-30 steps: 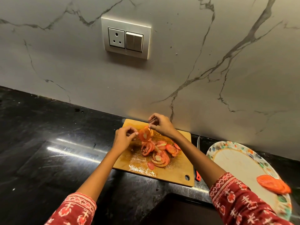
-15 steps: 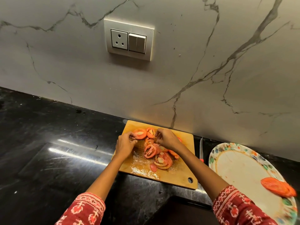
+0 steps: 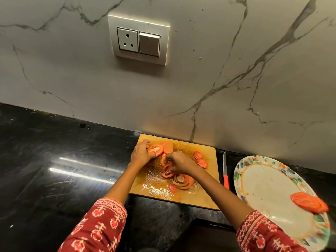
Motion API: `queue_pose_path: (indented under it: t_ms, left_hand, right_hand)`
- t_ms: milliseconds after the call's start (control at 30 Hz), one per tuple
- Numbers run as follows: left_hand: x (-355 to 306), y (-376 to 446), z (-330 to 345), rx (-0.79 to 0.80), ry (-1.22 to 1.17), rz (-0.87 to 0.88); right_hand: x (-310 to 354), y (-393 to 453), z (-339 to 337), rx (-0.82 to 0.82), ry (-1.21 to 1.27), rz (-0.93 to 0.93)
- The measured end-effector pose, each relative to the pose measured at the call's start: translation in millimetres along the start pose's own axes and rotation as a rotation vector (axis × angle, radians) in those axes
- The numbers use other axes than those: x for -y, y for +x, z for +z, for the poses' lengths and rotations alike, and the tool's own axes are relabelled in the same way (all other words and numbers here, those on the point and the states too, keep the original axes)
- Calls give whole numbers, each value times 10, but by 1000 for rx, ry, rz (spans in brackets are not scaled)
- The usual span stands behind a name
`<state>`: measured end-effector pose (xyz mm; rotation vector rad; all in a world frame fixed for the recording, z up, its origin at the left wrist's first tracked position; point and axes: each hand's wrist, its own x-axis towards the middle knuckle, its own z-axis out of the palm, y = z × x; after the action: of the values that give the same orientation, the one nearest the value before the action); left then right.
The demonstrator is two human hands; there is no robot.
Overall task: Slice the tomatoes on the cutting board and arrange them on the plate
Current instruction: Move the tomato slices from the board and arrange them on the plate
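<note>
Left hand [image 3: 141, 154] now holds gathered tomato slices [image 3: 155, 149] at cutting board [image 3: 209, 160] far edge; right hand [image 3: 179, 163], lowered, pinches another mid-board. Plate [image 3: 261, 180], right of board: transfer w/ slices looks imminent.

Knife [image 3: 225, 171] lies between board [image 3: 209, 179] and plate [image 3: 241, 170].

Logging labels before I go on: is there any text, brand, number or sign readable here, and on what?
None readable.
Socket and switch plate: no legible marking.
Plate: coloured rim pattern only, no words.
Knife: no visible brand.
Cutting board: no print.
</note>
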<state>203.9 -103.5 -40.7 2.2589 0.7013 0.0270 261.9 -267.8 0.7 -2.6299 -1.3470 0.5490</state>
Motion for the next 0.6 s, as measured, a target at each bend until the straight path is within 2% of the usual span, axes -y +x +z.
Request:
queue_pose_path:
  t_ms: [100, 167, 367, 600]
  left_hand:
    - [-14, 31, 15, 26, 50, -5]
    - [-21, 1, 12, -10, 10, 14]
    - [-2, -160, 6, -105, -294, -15]
    - [-410, -351, 66, -122, -457, 46]
  right_hand:
    - [-72, -63, -90, -32, 212, 23]
    - [-158, -141, -176, -45, 366, 47]
    - [-441, -414, -352, -164, 779, 118]
    - [-755, -734, -473, -228, 777, 164]
